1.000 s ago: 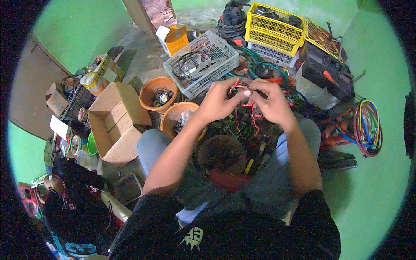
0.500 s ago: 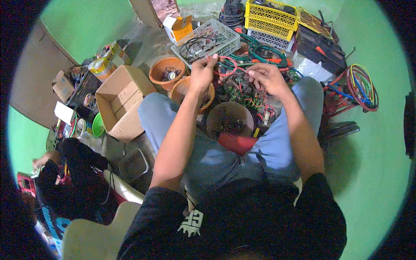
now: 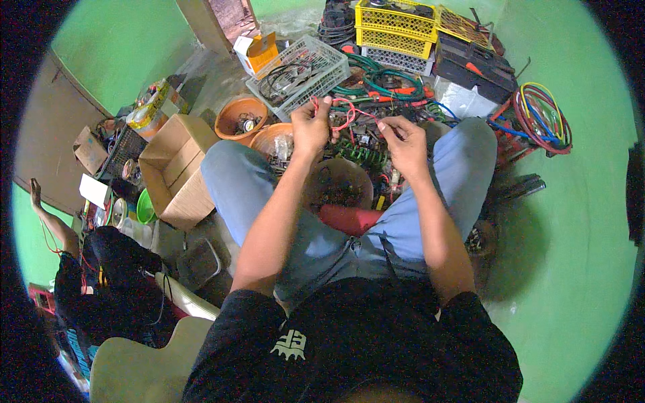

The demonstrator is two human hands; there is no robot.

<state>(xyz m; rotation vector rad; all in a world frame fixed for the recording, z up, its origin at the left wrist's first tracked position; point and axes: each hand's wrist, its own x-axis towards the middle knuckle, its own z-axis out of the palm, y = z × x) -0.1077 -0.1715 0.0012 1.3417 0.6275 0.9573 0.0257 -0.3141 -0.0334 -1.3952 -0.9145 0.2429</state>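
My left hand (image 3: 311, 131) is closed on a looped red wire (image 3: 351, 115) at the middle of the view, above the clutter in front of my knees. To its right, my right hand (image 3: 405, 142) pinches the wire's other end between thumb and fingertips. Between the two hands the wire curves in a loose loop. Below them, between my legs, stands a round bucket (image 3: 356, 185) with dark small bits in it. Green coiled wire and dark parts (image 3: 359, 153) lie behind the bucket, partly hidden by my hands.
Two orange pots (image 3: 232, 113) and an open cardboard box (image 3: 176, 168) stand left of my knee. Farther off are a grey crate (image 3: 329, 79), stacked yellow crates (image 3: 395, 35) and a black toolbox (image 3: 470, 67). Coloured cable coils (image 3: 557, 124) hang at right. A co-worker (image 3: 117, 275) sits at left.
Both my hands have come slightly nearer my body, still holding the red wire. The co-worker's hand has risen, with thin red wire trailing from it. The whole view has shifted a little.
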